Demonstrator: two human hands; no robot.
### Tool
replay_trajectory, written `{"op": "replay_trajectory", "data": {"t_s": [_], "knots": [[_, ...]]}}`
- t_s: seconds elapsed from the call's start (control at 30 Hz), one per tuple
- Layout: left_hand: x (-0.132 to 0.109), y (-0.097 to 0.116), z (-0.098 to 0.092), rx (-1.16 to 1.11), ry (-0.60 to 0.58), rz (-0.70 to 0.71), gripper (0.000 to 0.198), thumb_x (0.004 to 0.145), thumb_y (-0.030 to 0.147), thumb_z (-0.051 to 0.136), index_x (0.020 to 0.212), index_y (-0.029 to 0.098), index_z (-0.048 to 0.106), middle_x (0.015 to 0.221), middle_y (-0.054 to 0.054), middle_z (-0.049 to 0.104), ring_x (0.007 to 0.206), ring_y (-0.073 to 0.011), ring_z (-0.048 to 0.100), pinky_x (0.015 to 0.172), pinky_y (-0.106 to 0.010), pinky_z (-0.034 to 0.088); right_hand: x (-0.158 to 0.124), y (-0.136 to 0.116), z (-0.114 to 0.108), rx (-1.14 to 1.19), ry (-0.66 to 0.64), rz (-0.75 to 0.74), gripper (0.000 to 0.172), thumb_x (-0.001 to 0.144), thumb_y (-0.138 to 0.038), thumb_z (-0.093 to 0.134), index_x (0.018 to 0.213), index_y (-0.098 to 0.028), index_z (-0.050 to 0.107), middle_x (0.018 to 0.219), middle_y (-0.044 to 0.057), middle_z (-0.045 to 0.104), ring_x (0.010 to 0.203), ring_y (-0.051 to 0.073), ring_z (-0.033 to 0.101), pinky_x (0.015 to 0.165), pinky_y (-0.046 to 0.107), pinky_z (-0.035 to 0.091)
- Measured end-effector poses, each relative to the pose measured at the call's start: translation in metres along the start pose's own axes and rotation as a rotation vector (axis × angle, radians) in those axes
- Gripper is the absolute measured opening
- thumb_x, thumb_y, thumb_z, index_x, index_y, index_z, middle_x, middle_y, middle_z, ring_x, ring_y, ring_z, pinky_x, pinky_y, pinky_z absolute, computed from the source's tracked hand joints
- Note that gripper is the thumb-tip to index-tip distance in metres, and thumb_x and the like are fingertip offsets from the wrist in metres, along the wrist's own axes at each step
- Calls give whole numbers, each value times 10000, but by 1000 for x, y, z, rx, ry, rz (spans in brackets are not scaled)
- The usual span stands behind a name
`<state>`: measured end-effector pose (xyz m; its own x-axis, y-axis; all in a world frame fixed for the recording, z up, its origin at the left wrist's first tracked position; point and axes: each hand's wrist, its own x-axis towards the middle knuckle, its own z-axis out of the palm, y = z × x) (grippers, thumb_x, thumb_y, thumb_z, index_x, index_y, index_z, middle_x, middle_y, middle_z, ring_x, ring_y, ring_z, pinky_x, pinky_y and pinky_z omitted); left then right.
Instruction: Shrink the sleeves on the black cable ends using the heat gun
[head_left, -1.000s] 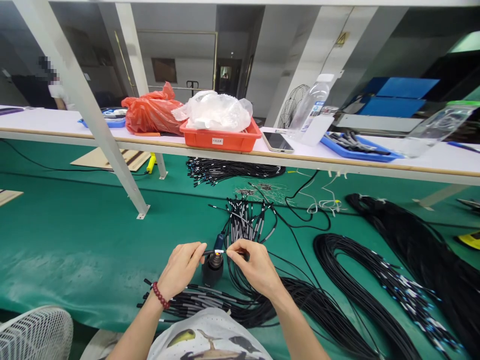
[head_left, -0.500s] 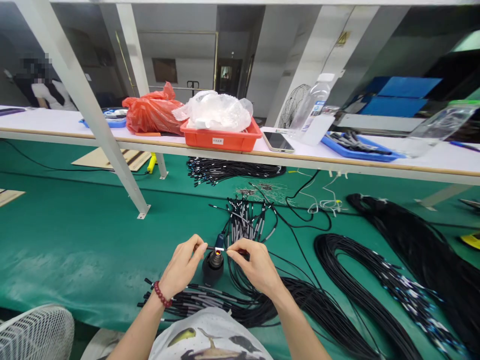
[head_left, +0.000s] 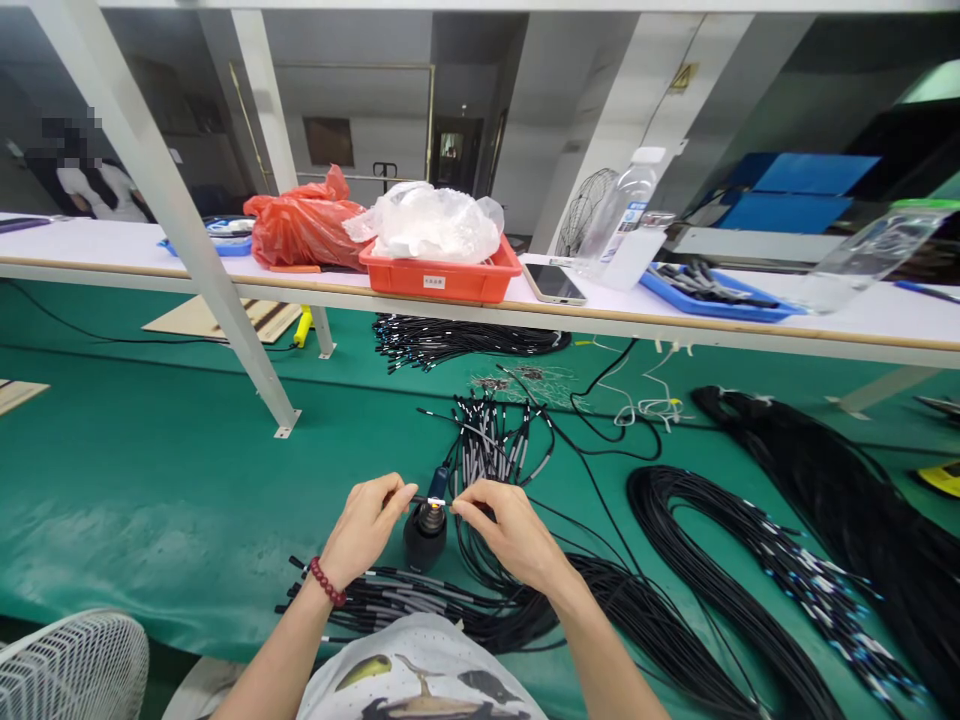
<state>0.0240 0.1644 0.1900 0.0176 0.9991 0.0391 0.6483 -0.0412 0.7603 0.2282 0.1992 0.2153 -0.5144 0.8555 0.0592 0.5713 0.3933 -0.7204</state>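
Note:
Between my two hands a thin black cable with a white sleeve [head_left: 436,501] is stretched level over the glowing nozzle of a black heat tool [head_left: 425,538]. My left hand [head_left: 369,525] pinches the cable on the left of the sleeve. On the right side, my right hand [head_left: 510,528] pinches its other end between thumb and forefinger. Behind the tool lies a bundle of cables with grey sleeves [head_left: 487,440]. Another bundle of black cables [head_left: 622,605] runs below my hands toward the lower right.
A raised shelf [head_left: 330,292] crosses ahead, bearing a red bin [head_left: 442,282], a phone [head_left: 553,283], bottles and a blue tray [head_left: 720,296]. Its post [head_left: 255,365] stands left. More cable coils [head_left: 720,510] lie right. A white fan [head_left: 82,665] is at lower left. One person is far back left.
Both hands have lowered slightly, bringing the white sleeve down closer to the tool's nozzle. The person in the background has shifted a little.

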Motion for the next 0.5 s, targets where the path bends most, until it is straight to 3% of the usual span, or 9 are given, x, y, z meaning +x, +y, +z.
{"op": "replay_trajectory", "data": {"t_s": [0.37,0.5], "knots": [[-1,0,0,-105,35,25,254,904,406,463,807,193,562,724,19,569,667,-141,491,618,-243,351,4,7,8,86,111,48,123,838,-222,595,768,-184,690,761,24,703,714,162,625,644,254,426],[-2,2,-2,-37,18,44,266,925,415,412,813,206,534,733,20,562,680,-145,500,639,-251,359,4,6,8,99,121,50,120,828,-219,601,748,-182,682,743,22,696,694,158,616,628,252,422]]}}
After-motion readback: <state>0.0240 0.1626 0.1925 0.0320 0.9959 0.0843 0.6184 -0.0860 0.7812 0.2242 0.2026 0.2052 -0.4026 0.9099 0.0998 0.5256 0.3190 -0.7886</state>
